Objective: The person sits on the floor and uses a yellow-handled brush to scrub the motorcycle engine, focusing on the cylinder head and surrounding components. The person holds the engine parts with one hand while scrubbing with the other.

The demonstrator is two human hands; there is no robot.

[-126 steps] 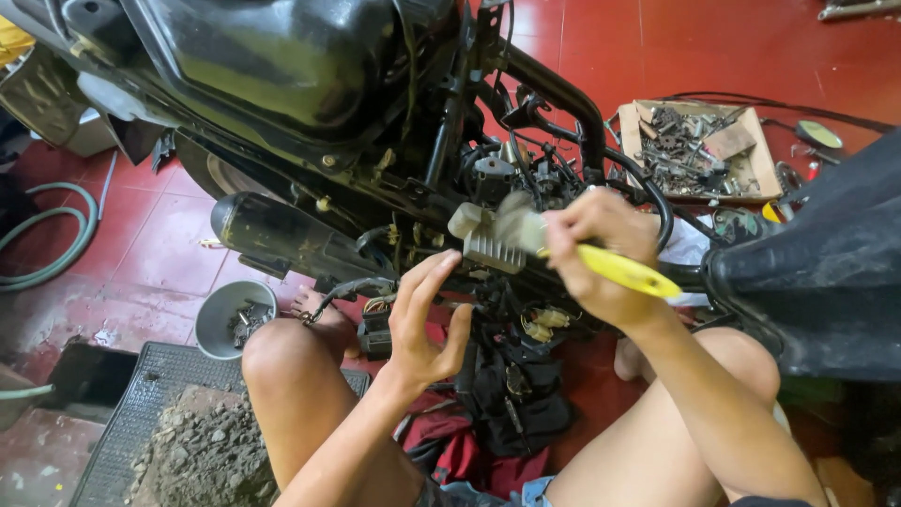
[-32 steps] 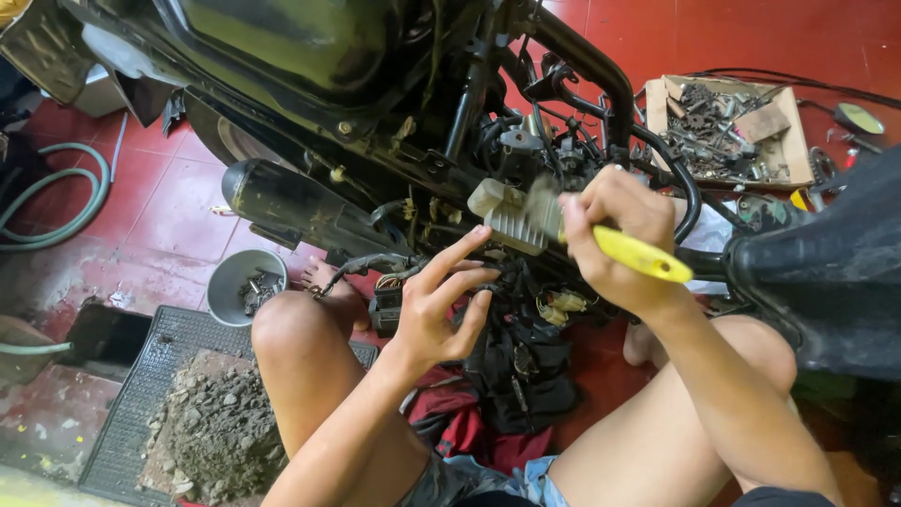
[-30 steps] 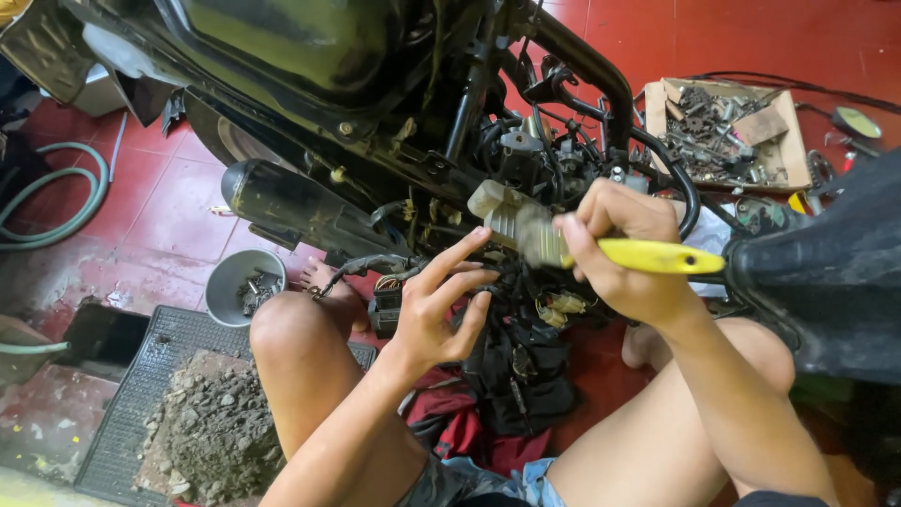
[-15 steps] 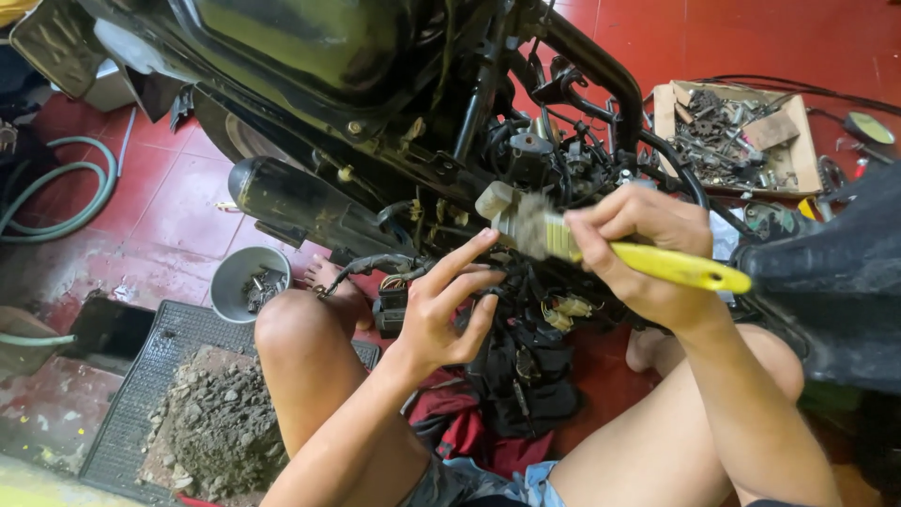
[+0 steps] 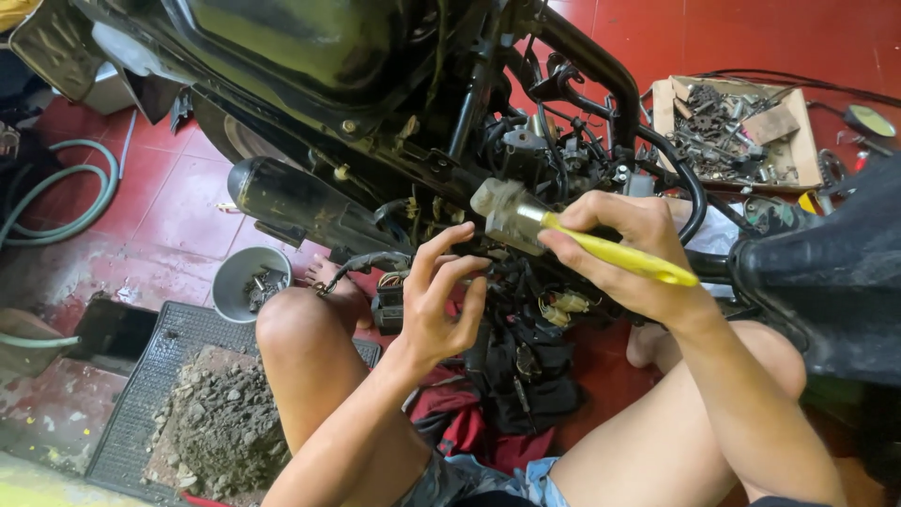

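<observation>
A stripped black motorcycle (image 5: 310, 56) stands in front of me with its wiring and engine parts (image 5: 535, 160) exposed. My right hand (image 5: 624, 249) grips a yellow-handled brush (image 5: 526, 218), its bristle head blurred against the parts under the frame. My left hand (image 5: 441, 300) rests with spread fingers on the dark wiring bundle and connectors (image 5: 526, 347) just below the brush. The black exhaust pipe (image 5: 300, 207) runs to the left of my hands. My bare knees flank the work area.
A cardboard tray of bolts and small parts (image 5: 732, 131) lies at the upper right. A metal bowl (image 5: 246, 282) with bits sits by my left knee. A rubber mat (image 5: 155, 394) carries a pile of dirt. A green hose (image 5: 66, 207) lies left. A black seat (image 5: 826, 291) is at right.
The brush head has shifted slightly left and up along the parts, scrubbing back and forth. My left hand stays on the wiring with only small finger movement.
</observation>
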